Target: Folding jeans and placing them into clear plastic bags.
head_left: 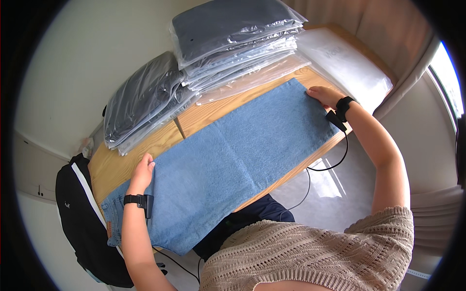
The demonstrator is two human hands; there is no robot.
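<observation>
Jeans [223, 155] of mid-blue denim lie flat in front of you, folded lengthwise into one long panel that slants across the wooden table [116, 167] from the waist end at 8 o'clock to the leg hem at 2 o'clock. Their cloth looks matte and finely grained, a little paler along the middle, with a faint crease running crosswise and a small brown patch [109, 227] near the waist, where the fabric bunches slightly. Your left hand [142, 173], between 8 and 9 o'clock, rests at the far long edge with its fingers close together; you cannot tell whether it pinches the denim. Your right hand [326, 96], at 2 o'clock, has thumb and fingertips drawn together at the hem, though you cannot tell how firmly they grip. Each wrist wears a black strap. Beneath the denim, the tabletop shows a light, streaky grain, with a dark seam toward 11 o'clock. At 12 o'clock rises a tall stack of bagged garments [238, 26], the plastic glossy and wrinkled over dark and pale cloth; a lower bagged pile [143, 99] slumps at 10 o'clock. Between 1 and 2 o'clock lies a translucent, whitish plastic bag [347, 68]. Your beige knit top [310, 252], ribbed and openwork, fills 5 o'clock.
</observation>
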